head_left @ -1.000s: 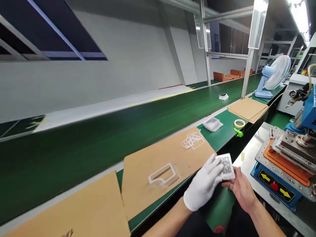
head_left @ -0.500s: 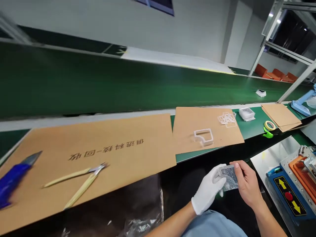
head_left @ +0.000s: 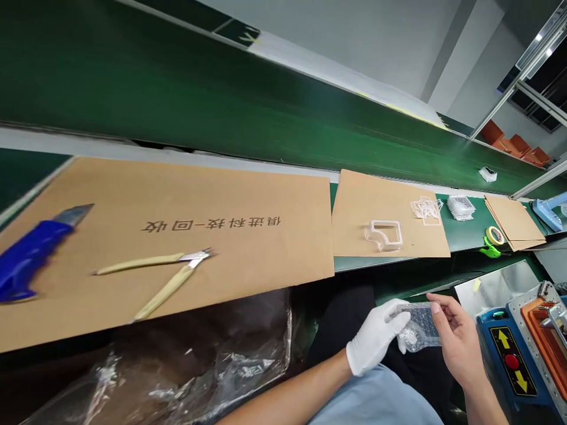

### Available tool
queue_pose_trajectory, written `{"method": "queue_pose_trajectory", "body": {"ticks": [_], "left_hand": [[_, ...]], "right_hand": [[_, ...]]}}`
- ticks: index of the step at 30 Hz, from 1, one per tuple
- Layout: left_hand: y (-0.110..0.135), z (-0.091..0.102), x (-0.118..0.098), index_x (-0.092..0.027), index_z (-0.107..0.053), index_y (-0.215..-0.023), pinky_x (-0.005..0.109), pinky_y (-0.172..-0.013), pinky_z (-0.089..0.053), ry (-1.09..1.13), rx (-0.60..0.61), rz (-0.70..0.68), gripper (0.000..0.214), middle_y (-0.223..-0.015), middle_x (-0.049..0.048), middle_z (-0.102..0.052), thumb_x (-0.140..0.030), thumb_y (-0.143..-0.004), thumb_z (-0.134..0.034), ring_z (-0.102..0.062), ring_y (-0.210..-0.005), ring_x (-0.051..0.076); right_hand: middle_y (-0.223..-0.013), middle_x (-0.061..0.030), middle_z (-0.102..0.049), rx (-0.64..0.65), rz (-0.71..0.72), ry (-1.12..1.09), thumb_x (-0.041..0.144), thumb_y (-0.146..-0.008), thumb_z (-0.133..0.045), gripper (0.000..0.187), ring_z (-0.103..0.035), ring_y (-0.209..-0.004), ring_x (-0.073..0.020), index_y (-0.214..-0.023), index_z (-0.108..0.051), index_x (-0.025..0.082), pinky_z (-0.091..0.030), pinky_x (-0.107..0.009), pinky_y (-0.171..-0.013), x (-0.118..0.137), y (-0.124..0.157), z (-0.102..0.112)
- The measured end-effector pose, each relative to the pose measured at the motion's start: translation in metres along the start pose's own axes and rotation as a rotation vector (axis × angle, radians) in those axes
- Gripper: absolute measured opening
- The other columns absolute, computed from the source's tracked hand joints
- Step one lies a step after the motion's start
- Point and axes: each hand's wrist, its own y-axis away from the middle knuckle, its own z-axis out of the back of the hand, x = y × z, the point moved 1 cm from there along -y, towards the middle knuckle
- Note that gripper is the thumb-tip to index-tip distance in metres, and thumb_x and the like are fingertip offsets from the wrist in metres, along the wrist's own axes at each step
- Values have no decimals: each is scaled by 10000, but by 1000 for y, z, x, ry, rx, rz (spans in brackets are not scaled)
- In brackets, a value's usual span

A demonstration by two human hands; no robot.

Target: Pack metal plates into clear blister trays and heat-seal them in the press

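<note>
In front of my lap, my left hand [head_left: 374, 336], in a white glove, grips the left side of a small clear bubble-wrap packet [head_left: 422, 324]. My bare right hand [head_left: 458, 339] pinches the packet's right edge between thumb and fingers. What lies inside the packet, if anything, I cannot make out. Beyond my hands, a clear plastic frame [head_left: 384, 235] rests on a cardboard sheet [head_left: 354, 200]. A tangle of thin white frames [head_left: 427, 208] lies near that sheet's far right corner, with a stack of clear wrapped pieces [head_left: 460, 208] to its right.
On the larger cardboard [head_left: 266, 260] lie nippers [head_left: 172, 283] and a blue-handled knife [head_left: 33, 254]. To the right are a tape roll [head_left: 495, 236], a green-handled tool [head_left: 490, 251] and a blue machine [head_left: 509, 360] with a red button. A green conveyor belt [head_left: 266, 112] runs behind.
My view has tilted down and turned, so the bench sits higher in the picture. Both hands still hold the packet, its angle slightly altered; the right fingers have shifted a little along its edge.
</note>
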Motion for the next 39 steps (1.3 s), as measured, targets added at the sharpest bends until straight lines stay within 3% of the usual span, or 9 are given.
{"method": "queue_pose_trajectory", "body": {"ticks": [5,11,15,19,29,34,39], "left_hand": [[1,2,3,-121,-718,-1113,280,-541,-553,7,-17,20,549,-783,56,-732,-639,-932,-743,-653,-552,154],[3,5,0,-130,-714,-1051,275,-543,-534,-23,15,42,539,-767,45,-710,-649,-911,-762,-632,-566,149],[2,9,2,-133,-686,-1153,275,-579,-534,-22,59,32,564,-863,57,-726,-609,-879,-816,-631,-579,130],[2,11,6,-156,-648,-1193,273,-594,-545,47,62,62,531,-889,41,-720,-522,-868,-854,-635,-594,123],[8,7,7,-155,-636,-1206,276,-596,-527,51,107,124,512,-782,7,-706,-465,-858,-849,-658,-574,138],[10,7,9,-166,-621,-1246,273,-597,-527,30,152,151,461,-879,26,-707,-314,-846,-796,-667,-587,132],[9,10,12,-203,-613,-1329,237,-593,-507,-95,214,112,688,-1061,37,-683,-81,-656,-691,-603,-658,97]], "right_hand": [[-840,-28,-646,-57,-46,-102,624,-968,-711,411,-602,-749,-178,-967,-664,216,-518,-267,-662,-12,3,0],[-911,-33,-622,-18,-26,-123,560,-1010,-673,348,-579,-794,-176,-928,-616,227,-488,-260,-684,-10,9,2],[-993,-50,-640,32,0,-64,511,-1044,-633,297,-598,-879,-195,-949,-634,230,-481,-276,-742,-6,15,6],[-980,-50,-634,81,-17,-27,491,-1047,-635,282,-572,-836,-190,-943,-649,229,-454,-280,-710,-2,20,12],[-770,12,-479,242,-196,-173,601,-947,-730,409,-423,-699,-161,-838,-612,225,-361,-268,-617,2,19,19],[-775,3,-462,275,-230,-178,630,-954,-705,428,-413,-718,-171,-845,-616,226,-377,-270,-626,4,25,22],[-825,-10,-489,301,-240,-266,605,-971,-693,389,-441,-745,-180,-884,-618,233,-408,-283,-655,6,29,25]]}}
